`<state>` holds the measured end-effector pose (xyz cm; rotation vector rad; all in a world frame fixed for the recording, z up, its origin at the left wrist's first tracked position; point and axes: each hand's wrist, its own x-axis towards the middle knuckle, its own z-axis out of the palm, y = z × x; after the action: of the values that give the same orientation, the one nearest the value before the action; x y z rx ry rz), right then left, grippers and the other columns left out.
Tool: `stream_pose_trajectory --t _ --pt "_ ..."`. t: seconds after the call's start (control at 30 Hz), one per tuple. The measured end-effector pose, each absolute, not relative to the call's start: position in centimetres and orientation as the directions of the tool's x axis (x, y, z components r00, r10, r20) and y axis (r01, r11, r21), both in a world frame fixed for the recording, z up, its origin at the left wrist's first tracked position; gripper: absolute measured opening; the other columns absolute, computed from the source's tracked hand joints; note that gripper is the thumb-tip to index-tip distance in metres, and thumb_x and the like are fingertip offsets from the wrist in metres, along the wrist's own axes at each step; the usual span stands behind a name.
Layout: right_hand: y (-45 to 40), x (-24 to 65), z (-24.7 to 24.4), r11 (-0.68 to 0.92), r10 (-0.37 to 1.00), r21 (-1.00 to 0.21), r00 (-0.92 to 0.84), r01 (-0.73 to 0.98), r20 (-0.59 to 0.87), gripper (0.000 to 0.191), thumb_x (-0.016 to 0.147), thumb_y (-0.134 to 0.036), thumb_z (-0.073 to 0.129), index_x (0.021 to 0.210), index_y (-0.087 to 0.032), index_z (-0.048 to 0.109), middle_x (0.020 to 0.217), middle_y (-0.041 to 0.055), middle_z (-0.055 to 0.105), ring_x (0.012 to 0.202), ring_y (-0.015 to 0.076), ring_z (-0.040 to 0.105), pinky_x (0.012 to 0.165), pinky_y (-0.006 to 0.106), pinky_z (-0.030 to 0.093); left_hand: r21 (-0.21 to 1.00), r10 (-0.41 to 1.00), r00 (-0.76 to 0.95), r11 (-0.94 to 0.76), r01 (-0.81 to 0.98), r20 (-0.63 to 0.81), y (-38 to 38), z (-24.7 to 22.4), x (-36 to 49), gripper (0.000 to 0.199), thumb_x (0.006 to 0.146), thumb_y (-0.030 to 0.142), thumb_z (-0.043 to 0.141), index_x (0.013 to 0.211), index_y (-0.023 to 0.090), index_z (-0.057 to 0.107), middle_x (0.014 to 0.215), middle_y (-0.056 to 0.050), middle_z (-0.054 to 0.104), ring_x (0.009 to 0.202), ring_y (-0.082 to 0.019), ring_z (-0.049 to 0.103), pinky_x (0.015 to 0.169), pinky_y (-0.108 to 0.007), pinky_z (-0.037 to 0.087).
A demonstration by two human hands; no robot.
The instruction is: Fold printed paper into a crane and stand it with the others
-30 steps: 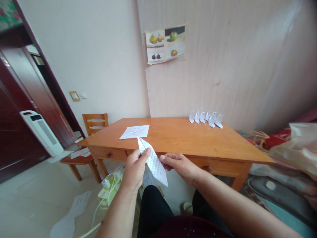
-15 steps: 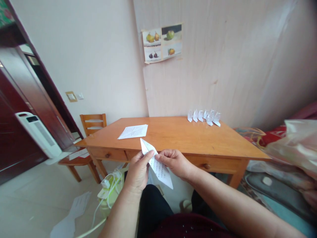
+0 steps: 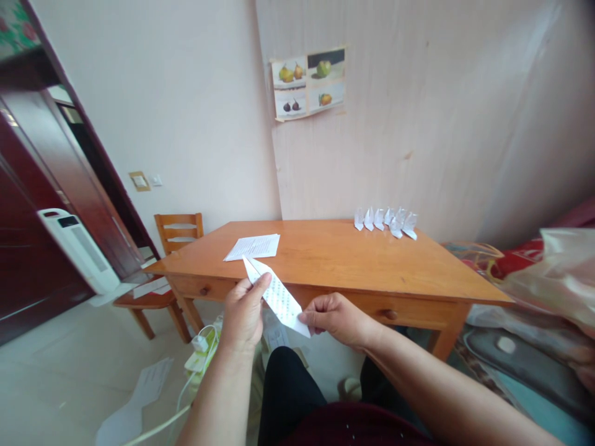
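Note:
A folded strip of printed white paper (image 3: 280,300), pointed at both ends, is held in the air in front of the table's near edge. My left hand (image 3: 245,311) pinches it near its upper left end, thumb on top. The fingertips of my right hand (image 3: 335,319) grip its lower right end. Beyond the paper, a stack of printed sheets (image 3: 256,246) lies on the left part of the wooden table (image 3: 325,260). Several small folded paper pieces (image 3: 379,218) stand grouped at the back right of the table.
A wooden chair (image 3: 179,232) with papers on its seat stands left of the table. White cables and a plug (image 3: 199,342) sit on a green object below. Plastic bags (image 3: 553,272) are piled at the right.
My right hand has slid down to the paper's lower right end. My left hand has shifted left, and the paper lies at a flatter slant. The view has moved slightly.

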<state>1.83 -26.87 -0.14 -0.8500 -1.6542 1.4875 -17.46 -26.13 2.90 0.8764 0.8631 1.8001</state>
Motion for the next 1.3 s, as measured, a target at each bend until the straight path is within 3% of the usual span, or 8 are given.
stream_pose_trajectory --t 0.13,0.27,0.4,0.7,1.07,1.3 --pt "-26.7 3.3 -0.8 0.050 0.859 -0.995 -0.511 0.086 -0.001 0.032 0.076 -0.048 0.077 0.071 -0.016 0.071 0.063 0.0031 0.067 0.056 0.0111 0.050 0.056 0.025 0.035 0.859 0.919 -0.339 -0.333 -0.390 0.202 -26.1 3.0 -18.3 0.034 0.060 0.028 0.091 0.086 0.013 0.075 0.079 -0.002 0.073 0.070 -0.012 0.063 0.070 -0.024 0.048" --pt "-26.3 3.5 -0.2 0.086 0.906 -0.996 -0.415 -0.007 0.081 0.038 0.082 -0.053 0.070 0.073 -0.016 0.068 0.065 0.0031 0.066 0.058 0.0114 0.049 0.059 0.026 0.037 0.886 0.938 -0.268 -0.308 -0.348 0.220 -26.5 2.8 -17.7 0.036 0.062 0.032 0.090 0.088 0.011 0.075 0.082 -0.005 0.073 0.072 -0.015 0.063 0.069 -0.027 0.049" --pt "-26.5 2.3 1.1 0.168 0.877 -0.984 -0.447 -0.054 0.175 0.041 0.082 -0.057 0.069 0.075 -0.017 0.066 0.068 0.0006 0.061 0.062 0.0113 0.048 0.062 0.026 0.037 0.911 0.966 -0.142 -0.252 -0.325 0.217 -27.0 1.9 -16.3 0.034 0.068 0.036 0.086 0.090 0.013 0.074 0.077 -0.005 0.071 0.068 -0.017 0.063 0.065 -0.027 0.049" --pt "-26.7 1.4 0.5 0.057 0.893 -0.987 -0.435 -0.148 0.116 0.049 0.071 -0.061 0.078 0.069 -0.018 0.056 0.058 -0.0039 0.052 0.051 0.0078 0.039 0.050 0.024 0.028 0.930 0.984 -0.010 -0.171 -0.324 0.178 -27.3 0.9 -14.8 0.030 0.071 0.038 0.084 0.090 0.015 0.077 0.080 -0.006 0.074 0.069 -0.018 0.064 0.065 -0.027 0.050" --pt "-27.0 1.9 0.2 -0.074 0.865 -0.981 -0.501 -0.182 0.028 0.043 0.072 -0.053 0.082 0.083 -0.014 0.066 0.071 0.0024 0.067 0.056 0.0111 0.056 0.056 0.025 0.040 0.939 0.982 -0.013 -0.184 -0.292 0.188 -27.4 1.1 -14.2 0.029 0.073 0.040 0.082 0.085 0.014 0.076 0.078 -0.007 0.074 0.067 -0.019 0.065 0.064 -0.029 0.049" --pt "-27.1 2.2 0.3 -0.086 0.848 -0.985 -0.530 -0.149 0.006 0.043 0.070 -0.053 0.082 0.079 -0.014 0.067 0.066 0.0012 0.066 0.051 0.0098 0.054 0.051 0.023 0.038 0.923 0.976 -0.028 -0.212 -0.321 0.214 -27.1 1.3 -14.7 0.030 0.077 0.043 0.079 0.087 0.014 0.078 0.081 -0.008 0.075 0.071 -0.018 0.065 0.067 -0.028 0.048"
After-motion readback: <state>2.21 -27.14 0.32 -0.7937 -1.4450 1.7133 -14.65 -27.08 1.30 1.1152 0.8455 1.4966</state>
